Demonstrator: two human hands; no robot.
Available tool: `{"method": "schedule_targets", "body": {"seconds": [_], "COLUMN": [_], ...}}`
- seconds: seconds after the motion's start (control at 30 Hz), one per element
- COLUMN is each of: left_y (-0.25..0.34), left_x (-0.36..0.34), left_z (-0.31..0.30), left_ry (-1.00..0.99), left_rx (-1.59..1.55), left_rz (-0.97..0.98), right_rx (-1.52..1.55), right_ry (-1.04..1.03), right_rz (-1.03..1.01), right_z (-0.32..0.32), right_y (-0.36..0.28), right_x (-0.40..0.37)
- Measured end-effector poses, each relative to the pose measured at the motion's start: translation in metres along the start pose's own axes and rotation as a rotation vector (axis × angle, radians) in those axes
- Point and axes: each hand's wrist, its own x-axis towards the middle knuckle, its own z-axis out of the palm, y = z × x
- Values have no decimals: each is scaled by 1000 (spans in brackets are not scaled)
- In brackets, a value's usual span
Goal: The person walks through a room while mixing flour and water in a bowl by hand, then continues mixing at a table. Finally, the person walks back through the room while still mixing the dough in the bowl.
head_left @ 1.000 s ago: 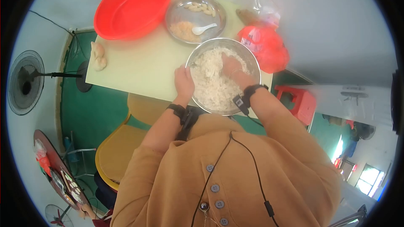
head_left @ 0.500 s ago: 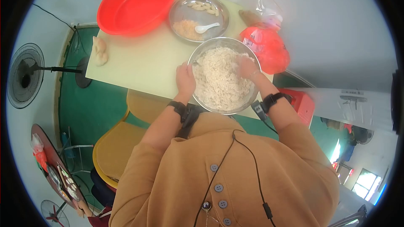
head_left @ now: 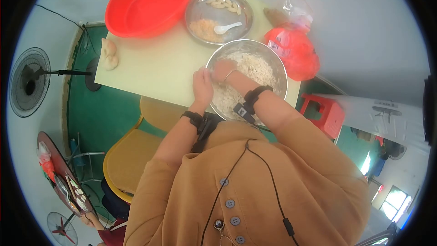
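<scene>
The steel mixing bowl (head_left: 275,66) sits at the near right corner of the pale desk (head_left: 154,70), close to its edge, and it is filled with a shaggy white flour mixture (head_left: 259,70). The left hand (head_left: 201,86) is curled over the bowl's rim at about 9 o'clock, thumb and fingers closed on the metal. The right hand (head_left: 223,69) reaches across into the bowl's 10 o'clock area with its fingertips sunk into the mixture; whether they are spread or clenched there I cannot tell. The mixture looks soft, crumbly and somewhat sticky, likely to break into clumps and cling to skin rather than lift as one piece, so it is best scooped from below with cupped fingers. The bowl looks thin, light and smooth, probably prone to sliding or spinning on the slick desk, so the rolled rim is the sound place to grip it. At 12 o'clock from it stands a smaller steel bowl (head_left: 200,7) holding a white spoon (head_left: 227,28); a red basin (head_left: 148,2) lies at 10 o'clock, a red bag (head_left: 293,52) just beside it at 2 o'clock, and a dough lump (head_left: 109,54) at the desk's far left edge.
</scene>
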Motion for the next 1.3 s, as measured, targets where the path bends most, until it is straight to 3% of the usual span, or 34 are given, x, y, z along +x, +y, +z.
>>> {"method": "schedule_targets", "body": {"seconds": [0.03, 0.23, 0.37, 0.43, 0.53, 0.7, 0.87, 1.0, 1.2, 1.3], "left_y": [-5, -6, -1, -1, -2, -4, 0, -1, -2, 0], "left_x": [1, 2, 0, 1, 0, 0, 1, 2, 3, 2], "left_z": [1, 3, 1, 0, 1, 1, 3, 1, -1, 0], "left_ry": [-1, 5, 6, 11, -19, 5, 17, -11, -17, -7], "left_rx": [0, -36, 63, 79, 62, 55, 55, 76, 47, 49], "left_rz": [0, 13, 9, 11, 6, 43, 18, 19, 81, 62], "right_rx": [-148, -333, -352, -228, -227, -181, -357, -344, -150, -158], "right_ry": [-43, 1, -68, 99, 142, 97, -170, -215, 147, 206], "right_rz": [-47, -291, -160, -163, -158, -162, -470, -469, -311, -234], "right_z": [2, 31, 31, 22, 12, 0, 15, 34, 30, 23], "right_y": [-7, -6, 29, 58, 82, 86, 56, 30, 22, 34], "right_x": [-10, -64, -67, -76, -83, -113, -138, -116, -57, -20]}}
